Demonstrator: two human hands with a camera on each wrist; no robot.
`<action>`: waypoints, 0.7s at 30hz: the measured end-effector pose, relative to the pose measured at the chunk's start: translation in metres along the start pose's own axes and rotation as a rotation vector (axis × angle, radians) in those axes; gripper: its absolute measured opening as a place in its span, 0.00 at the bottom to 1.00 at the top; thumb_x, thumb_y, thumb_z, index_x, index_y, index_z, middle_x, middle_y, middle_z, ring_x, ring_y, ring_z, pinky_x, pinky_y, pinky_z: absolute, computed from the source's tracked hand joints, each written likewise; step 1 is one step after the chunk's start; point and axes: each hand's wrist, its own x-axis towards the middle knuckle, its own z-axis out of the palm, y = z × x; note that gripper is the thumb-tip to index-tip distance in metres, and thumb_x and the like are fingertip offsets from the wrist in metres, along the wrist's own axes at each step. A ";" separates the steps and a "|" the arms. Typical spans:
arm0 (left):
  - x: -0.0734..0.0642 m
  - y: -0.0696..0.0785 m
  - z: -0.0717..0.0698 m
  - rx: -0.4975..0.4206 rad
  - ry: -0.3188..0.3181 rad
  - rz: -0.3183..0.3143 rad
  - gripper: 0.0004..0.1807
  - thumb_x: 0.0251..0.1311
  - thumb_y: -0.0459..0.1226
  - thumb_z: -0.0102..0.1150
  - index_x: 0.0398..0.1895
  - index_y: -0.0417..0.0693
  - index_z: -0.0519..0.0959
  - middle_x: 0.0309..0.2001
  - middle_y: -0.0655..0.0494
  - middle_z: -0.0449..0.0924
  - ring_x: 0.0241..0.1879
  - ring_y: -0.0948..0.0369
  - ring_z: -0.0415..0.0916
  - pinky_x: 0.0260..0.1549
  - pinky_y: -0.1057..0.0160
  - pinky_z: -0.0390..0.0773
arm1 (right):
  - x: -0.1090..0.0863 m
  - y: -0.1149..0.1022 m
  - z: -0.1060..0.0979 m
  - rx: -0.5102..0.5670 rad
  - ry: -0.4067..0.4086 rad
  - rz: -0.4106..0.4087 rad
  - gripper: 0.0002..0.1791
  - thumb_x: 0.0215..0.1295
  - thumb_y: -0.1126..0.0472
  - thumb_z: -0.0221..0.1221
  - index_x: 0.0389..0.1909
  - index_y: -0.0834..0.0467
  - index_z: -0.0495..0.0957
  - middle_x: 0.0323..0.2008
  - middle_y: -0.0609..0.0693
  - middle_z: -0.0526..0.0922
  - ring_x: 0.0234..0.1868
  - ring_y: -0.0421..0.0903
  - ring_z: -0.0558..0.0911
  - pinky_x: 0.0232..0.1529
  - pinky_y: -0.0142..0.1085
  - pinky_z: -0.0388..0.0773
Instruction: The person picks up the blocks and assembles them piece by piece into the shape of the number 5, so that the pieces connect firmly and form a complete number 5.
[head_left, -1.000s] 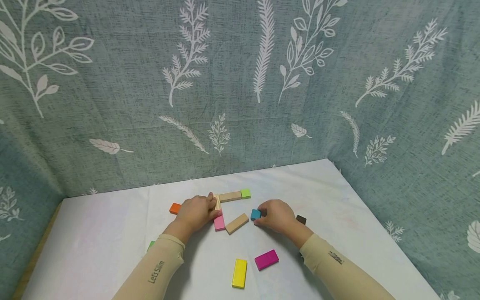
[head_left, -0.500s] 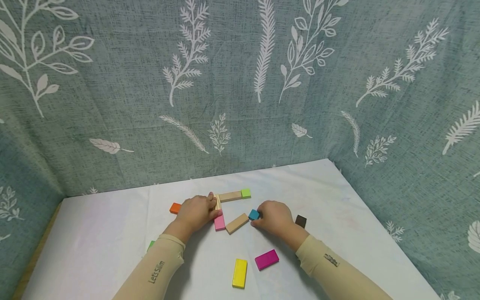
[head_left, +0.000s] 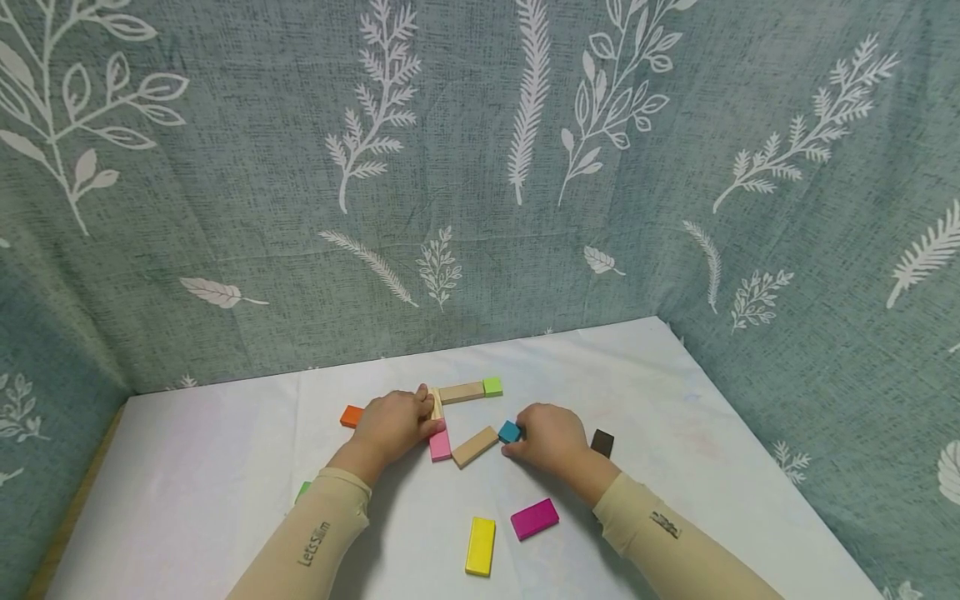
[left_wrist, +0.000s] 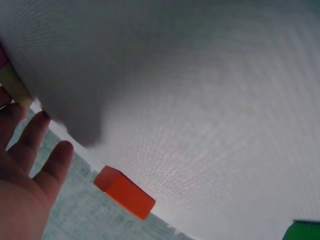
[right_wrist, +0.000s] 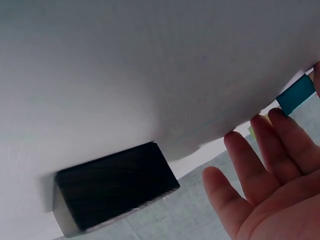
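In the head view my right hand pinches a blue block between thumb and fingers, right at the upper right end of a slanted plain wooden block. The right wrist view shows the same blue block by the fingertips. My left hand holds an upright-running plain wooden block, its thumb by the join with a pink block. From that block's far end another wooden block runs right to a light green block. Part of the held wooden block is hidden by fingers.
An orange block lies left of the left hand, and a green block is partly behind that sleeve. A dark block sits beside the right wrist. Nearer lie a yellow block and a magenta block. Patterned curtains border the white tabletop.
My right hand has shifted slightly left, bringing the blue block up to the slanted wooden block's end and turning it a little. My left hand has stayed put.
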 end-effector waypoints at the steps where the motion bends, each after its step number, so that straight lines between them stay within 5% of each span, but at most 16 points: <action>1: 0.000 0.001 0.000 -0.001 -0.002 0.001 0.31 0.59 0.59 0.54 0.61 0.54 0.74 0.61 0.50 0.74 0.52 0.49 0.77 0.46 0.45 0.77 | -0.002 0.001 0.000 -0.001 -0.004 0.007 0.23 0.43 0.37 0.70 0.31 0.52 0.84 0.22 0.40 0.76 0.22 0.39 0.70 0.23 0.32 0.67; 10: 0.001 0.005 0.001 0.011 -0.026 0.003 0.33 0.60 0.60 0.53 0.63 0.52 0.73 0.61 0.49 0.74 0.52 0.49 0.77 0.46 0.45 0.77 | -0.031 0.020 -0.004 0.088 -0.034 0.049 0.36 0.42 0.40 0.72 0.54 0.52 0.79 0.49 0.46 0.83 0.51 0.46 0.80 0.50 0.44 0.78; 21: 0.003 0.003 -0.001 -0.011 -0.023 0.010 0.33 0.59 0.58 0.55 0.63 0.51 0.72 0.62 0.47 0.72 0.52 0.48 0.77 0.45 0.45 0.77 | -0.061 0.110 -0.017 0.189 0.088 -0.009 0.48 0.42 0.42 0.73 0.64 0.59 0.69 0.65 0.57 0.69 0.66 0.58 0.67 0.63 0.53 0.65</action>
